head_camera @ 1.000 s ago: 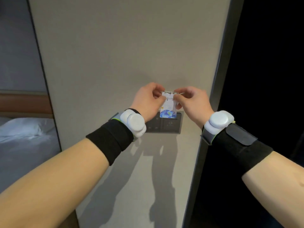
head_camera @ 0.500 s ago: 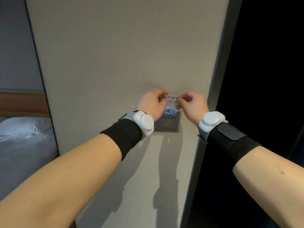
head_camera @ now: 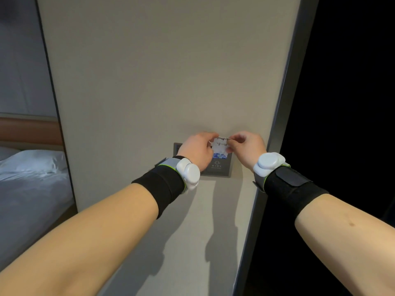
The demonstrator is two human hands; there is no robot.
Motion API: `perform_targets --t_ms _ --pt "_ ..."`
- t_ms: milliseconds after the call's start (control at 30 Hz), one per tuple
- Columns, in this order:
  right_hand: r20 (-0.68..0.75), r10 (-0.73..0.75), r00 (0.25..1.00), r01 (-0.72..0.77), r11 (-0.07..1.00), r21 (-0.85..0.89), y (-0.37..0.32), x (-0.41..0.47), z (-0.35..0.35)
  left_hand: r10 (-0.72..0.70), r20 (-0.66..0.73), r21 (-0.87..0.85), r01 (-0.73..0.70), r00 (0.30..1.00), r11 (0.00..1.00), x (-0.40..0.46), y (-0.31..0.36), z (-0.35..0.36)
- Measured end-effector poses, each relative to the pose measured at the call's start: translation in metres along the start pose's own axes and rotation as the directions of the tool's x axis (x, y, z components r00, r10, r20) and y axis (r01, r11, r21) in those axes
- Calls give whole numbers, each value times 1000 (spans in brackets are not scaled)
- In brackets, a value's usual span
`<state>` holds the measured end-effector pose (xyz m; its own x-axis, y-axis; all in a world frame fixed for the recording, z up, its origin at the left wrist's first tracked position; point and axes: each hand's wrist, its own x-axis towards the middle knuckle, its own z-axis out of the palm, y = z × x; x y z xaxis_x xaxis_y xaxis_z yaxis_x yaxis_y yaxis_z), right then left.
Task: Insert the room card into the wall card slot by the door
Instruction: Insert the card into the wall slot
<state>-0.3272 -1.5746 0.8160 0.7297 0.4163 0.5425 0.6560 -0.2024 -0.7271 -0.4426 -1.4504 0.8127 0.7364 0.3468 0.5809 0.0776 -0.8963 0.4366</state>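
The room card (head_camera: 220, 148) is white with a blue picture at its lower end. It stands upright against the dark grey wall card slot panel (head_camera: 220, 167), its lower edge at the slot. My left hand (head_camera: 197, 149) pinches the card's upper left corner. My right hand (head_camera: 246, 148) pinches its upper right corner. Both wrists wear black bands with white pods. The left part of the panel is hidden behind my left hand.
The panel sits on a beige wall (head_camera: 160, 82). A dark metal door frame edge (head_camera: 275, 124) runs down just right of my right hand, with darkness beyond. At the left, a bed with white sheets (head_camera: 30, 171) and a brown headboard.
The card has gone down into the slot, so less of its blue picture shows. Both hands moved down and forward with it, and the view shifted closer to the wall.
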Motion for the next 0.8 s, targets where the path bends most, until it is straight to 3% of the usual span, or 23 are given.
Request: perform_targets --t_ms 167,433,800 --pt "21 -4 1000 5 999 -45 11 -1 6 23 5 52 -23 1000 998 0 -10 12" --pt "54 33 998 -26 992 -127 26 -3 15 41 -56 315 -21 998 949 1 -22 26" --pt "17 9 1000 -6 990 -142 22 -10 12 4 -107 292 28 994 956 -3 -23 17"
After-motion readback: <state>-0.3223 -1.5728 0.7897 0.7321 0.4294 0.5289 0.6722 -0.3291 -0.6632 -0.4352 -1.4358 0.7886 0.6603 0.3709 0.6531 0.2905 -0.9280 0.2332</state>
